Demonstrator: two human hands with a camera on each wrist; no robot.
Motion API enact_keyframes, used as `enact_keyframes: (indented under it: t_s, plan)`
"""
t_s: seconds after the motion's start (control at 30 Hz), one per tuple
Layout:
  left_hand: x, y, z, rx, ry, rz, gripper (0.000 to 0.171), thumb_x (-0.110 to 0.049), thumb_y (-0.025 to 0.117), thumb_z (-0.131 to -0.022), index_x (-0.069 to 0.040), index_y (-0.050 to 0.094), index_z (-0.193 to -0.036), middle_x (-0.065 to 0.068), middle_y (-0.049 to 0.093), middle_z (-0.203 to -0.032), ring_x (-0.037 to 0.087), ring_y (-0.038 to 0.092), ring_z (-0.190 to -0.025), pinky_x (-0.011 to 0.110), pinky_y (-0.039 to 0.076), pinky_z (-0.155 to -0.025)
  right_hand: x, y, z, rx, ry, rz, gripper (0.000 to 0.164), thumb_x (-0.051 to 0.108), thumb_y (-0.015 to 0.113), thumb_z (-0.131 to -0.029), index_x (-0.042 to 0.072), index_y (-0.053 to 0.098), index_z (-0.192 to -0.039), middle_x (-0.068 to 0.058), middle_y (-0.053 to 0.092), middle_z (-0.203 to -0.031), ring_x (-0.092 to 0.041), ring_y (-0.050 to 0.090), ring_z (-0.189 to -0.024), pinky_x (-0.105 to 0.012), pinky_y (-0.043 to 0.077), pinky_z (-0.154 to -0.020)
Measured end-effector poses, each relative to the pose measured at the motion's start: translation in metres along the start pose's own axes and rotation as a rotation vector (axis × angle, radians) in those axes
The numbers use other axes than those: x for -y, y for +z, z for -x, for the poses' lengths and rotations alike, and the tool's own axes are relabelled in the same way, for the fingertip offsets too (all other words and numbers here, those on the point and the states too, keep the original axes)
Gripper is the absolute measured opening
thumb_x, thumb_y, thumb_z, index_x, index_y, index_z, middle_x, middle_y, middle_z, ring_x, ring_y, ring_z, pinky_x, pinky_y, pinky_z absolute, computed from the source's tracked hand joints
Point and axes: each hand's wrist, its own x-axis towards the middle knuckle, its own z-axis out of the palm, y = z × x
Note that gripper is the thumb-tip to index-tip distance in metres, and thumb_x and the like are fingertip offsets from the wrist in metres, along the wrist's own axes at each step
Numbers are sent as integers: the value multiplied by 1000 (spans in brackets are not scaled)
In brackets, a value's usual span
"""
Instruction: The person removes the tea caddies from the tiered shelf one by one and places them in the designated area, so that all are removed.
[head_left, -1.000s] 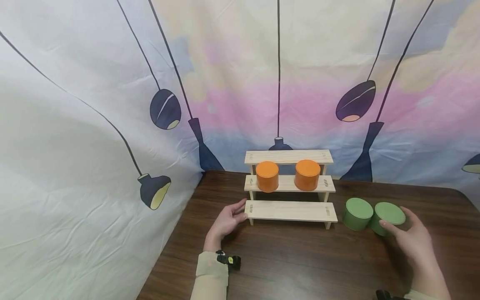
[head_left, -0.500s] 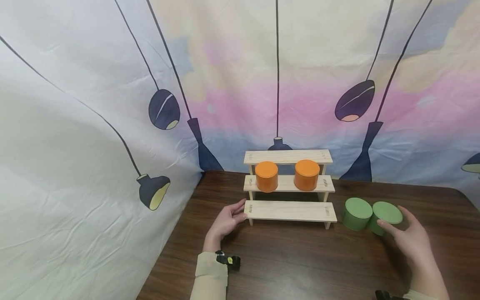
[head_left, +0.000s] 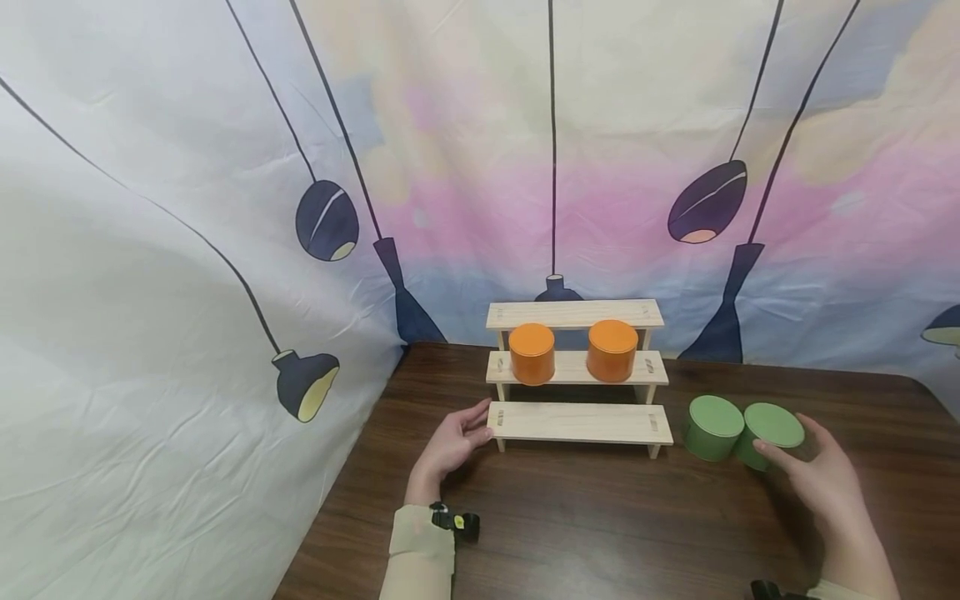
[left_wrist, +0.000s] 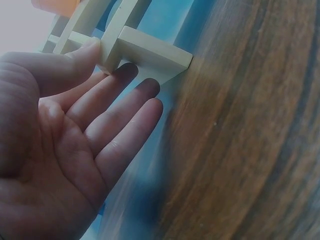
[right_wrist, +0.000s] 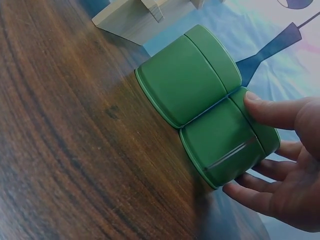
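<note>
Both my right hand (head_left: 828,482) and the outer green cylindrical tin (head_left: 774,427) it pinches have edged slightly left; that tin touches its green twin (head_left: 714,429). They sit upright on the brown wooden table (head_left: 585,517), right of the pale wooden three-step stand (head_left: 585,422), whose long axis runs left-right. My left hand (head_left: 453,439), fingers extended, touches its left end.

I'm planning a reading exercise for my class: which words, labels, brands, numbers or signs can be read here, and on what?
Readable text: none.
Green tins, orange tins, wooden rack: no lettering visible.
Backdrop cloth: lamp drawings, no lettering visible.
Black wrist strap: small yellow mark, too small to read.
</note>
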Motion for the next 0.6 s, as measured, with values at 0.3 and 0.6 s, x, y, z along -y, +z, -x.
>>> enact_keyframes:
  t_s: [0.3, 0.6]
  plan:
    - [1, 0, 1, 6, 6, 1, 60, -6, 66, -104, 1, 46, -160, 18, 56, -154, 29, 60, -137, 49, 44, -115, -2, 0, -1, 11, -20, 6, 105, 50, 66, -104, -1, 2, -169, -38, 2, -171, -68, 10, -150, -84, 26, -107]
    - [1, -1, 0, 12, 16, -1, 59, -6, 66, -104, 1, 46, -160, 18, 56, -154, 29, 61, -136, 49, 44, -115, -4, -2, -1, 27, -9, 13, 108, 48, 70, -103, 0, 0, -169, -39, 1, -170, -68, 11, -149, -83, 27, -108]
